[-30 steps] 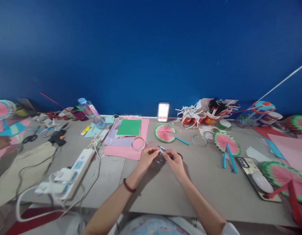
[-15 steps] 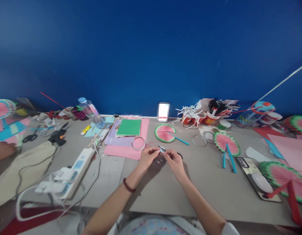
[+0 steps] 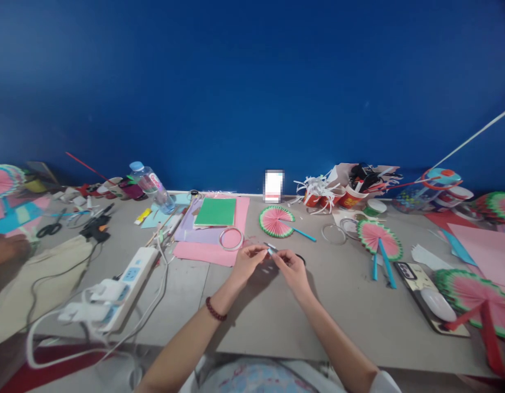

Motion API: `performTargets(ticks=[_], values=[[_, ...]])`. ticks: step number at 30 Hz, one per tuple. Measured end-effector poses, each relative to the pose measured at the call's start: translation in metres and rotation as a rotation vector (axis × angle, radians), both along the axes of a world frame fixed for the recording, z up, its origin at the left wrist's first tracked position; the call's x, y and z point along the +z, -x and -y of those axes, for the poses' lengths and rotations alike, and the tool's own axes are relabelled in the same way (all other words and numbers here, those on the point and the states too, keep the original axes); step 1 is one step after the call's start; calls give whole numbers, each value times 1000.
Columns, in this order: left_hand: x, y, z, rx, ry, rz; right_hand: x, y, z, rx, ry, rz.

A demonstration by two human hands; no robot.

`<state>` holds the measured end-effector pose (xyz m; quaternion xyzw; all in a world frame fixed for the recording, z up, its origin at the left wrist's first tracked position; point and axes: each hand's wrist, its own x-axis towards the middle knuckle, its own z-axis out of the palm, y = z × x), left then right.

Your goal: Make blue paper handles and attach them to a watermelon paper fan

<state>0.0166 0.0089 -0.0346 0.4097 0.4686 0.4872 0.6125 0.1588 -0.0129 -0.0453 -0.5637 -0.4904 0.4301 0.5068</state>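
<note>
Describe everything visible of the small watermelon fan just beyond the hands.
The small watermelon fan is a round disc of pleated paper, pink with a green rim, fully opened. A thin blue handle sticks out toward the right. It lies flat on the grey table, right of the pink sheet, untouched.

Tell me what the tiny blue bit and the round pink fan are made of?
The blue bit, pinched by left hand and right hand, is probably paper; too small to be sure. The pink fan looks like matte folded paper: pleats radiate from its centre.
</note>
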Motion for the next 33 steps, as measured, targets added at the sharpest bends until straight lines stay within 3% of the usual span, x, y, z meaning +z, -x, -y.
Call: performTargets(ticks=[9,24,29,33], values=[[-1,-5,1,93,-37,-39,-2,1,-1,4,14,24],[-2,-4,1,137,-48,-34,-2,-6,-2,34,59,57],[2,-1,-1,94,-50,-40,3,-9,-5,59,80,-21],[3,-3,2,53,-44,-76,2,-8,-6,140,41,48]])
